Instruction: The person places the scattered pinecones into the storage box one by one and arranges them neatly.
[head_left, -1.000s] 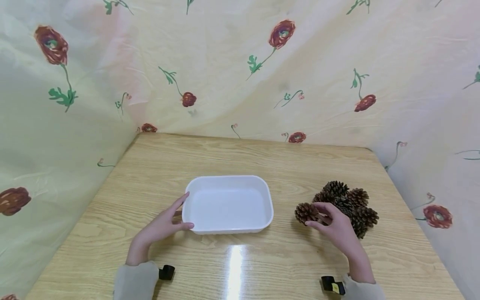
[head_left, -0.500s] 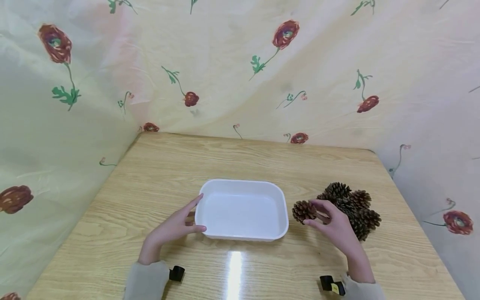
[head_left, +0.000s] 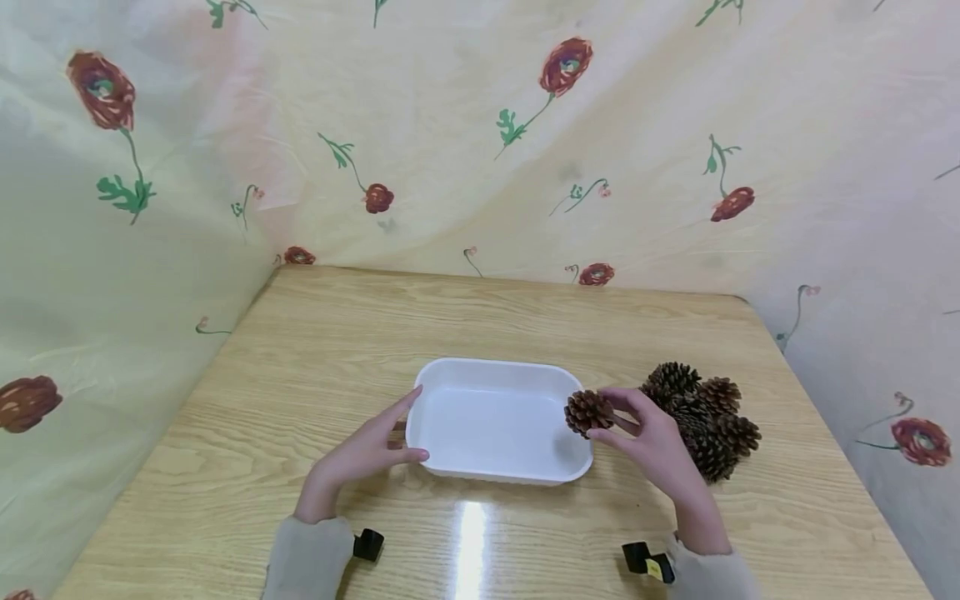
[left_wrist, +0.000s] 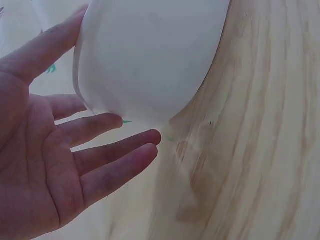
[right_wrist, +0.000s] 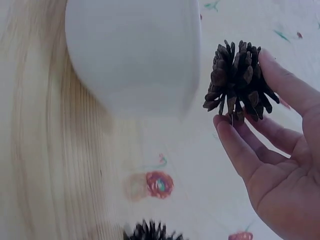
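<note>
A white rectangular tray (head_left: 498,417) lies on the wooden table. My left hand (head_left: 367,454) is at its left end, fingers spread and fairly straight; thumb and index finger touch the rim. In the left wrist view the left hand (left_wrist: 55,150) has its other fingers extended by the tray wall (left_wrist: 150,60). My right hand (head_left: 652,437) pinches a brown pine cone (head_left: 588,413) over the tray's right edge. The right wrist view shows this pine cone (right_wrist: 240,82) between thumb and fingertips, raised beside the tray's outer wall (right_wrist: 135,55).
A cluster of several pine cones (head_left: 701,421) sits on the table (head_left: 337,325) to the right, partly behind my right hand. A floral cloth (head_left: 450,150) hangs round the back and sides. Dark wrist cameras (head_left: 368,545) show at the cuffs.
The tray has slid to the right together with my left hand. My right hand has carried the pine cone left and slightly up, from beside the pile to over the tray's right edge.
</note>
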